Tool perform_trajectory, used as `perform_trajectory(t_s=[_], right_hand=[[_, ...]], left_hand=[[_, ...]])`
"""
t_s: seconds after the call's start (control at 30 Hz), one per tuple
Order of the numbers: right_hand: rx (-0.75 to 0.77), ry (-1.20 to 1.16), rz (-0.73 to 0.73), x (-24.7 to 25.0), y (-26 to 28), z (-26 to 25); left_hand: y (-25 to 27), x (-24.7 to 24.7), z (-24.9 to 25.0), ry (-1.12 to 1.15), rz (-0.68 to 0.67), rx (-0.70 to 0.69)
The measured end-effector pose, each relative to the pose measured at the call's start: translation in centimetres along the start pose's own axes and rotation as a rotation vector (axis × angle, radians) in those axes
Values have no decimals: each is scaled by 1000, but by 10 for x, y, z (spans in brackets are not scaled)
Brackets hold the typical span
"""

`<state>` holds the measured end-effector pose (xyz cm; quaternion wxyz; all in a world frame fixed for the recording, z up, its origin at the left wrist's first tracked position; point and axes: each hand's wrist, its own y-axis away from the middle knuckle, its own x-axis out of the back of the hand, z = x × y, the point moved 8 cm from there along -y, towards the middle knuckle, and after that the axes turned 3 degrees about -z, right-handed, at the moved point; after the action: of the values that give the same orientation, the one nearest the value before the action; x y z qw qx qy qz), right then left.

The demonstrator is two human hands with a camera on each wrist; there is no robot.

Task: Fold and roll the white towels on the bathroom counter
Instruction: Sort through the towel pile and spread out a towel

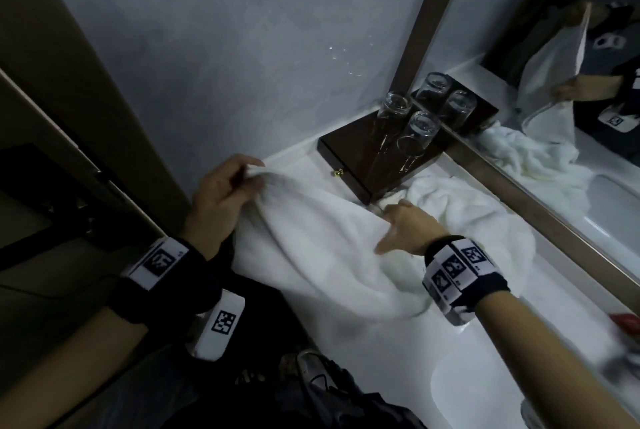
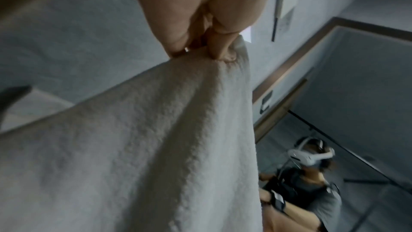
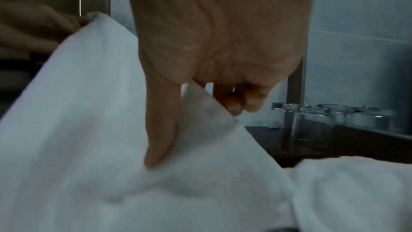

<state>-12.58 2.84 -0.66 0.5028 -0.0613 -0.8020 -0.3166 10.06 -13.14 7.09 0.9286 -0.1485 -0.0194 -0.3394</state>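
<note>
Head view downward – wrists close, sharing towel [image 1: 322, 255].

Towel [image 1: 322, 248] blurred near left hand [image 1: 221, 200]; its front part hidden under right wrist. Fingertips of right hand [image 1: 403, 229] hidden behind towel fold in right wrist view. Second towel [image 1: 478, 217] partly covered by right arm. Red thing [image 1: 628, 323] at right counter [image 1: 398, 356] edge cut off, not recognisable. Glasses [image 1: 420, 130] blurred.

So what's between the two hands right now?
In the head view, only the towel spans between the left hand, pinching a corner, and the right hand, gripping another edge near the wooden box.
</note>
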Motion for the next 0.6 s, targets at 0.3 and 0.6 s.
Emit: perform_trajectory(t_s=[0.3, 0.6], right_hand=[[-98, -223, -120, -21, -4, 45], [-192, -279, 209, 27, -1, 58]], left_hand=[[-3, 49, -38, -12, 249, 212], [-2, 25, -77, -452, -218, 577]])
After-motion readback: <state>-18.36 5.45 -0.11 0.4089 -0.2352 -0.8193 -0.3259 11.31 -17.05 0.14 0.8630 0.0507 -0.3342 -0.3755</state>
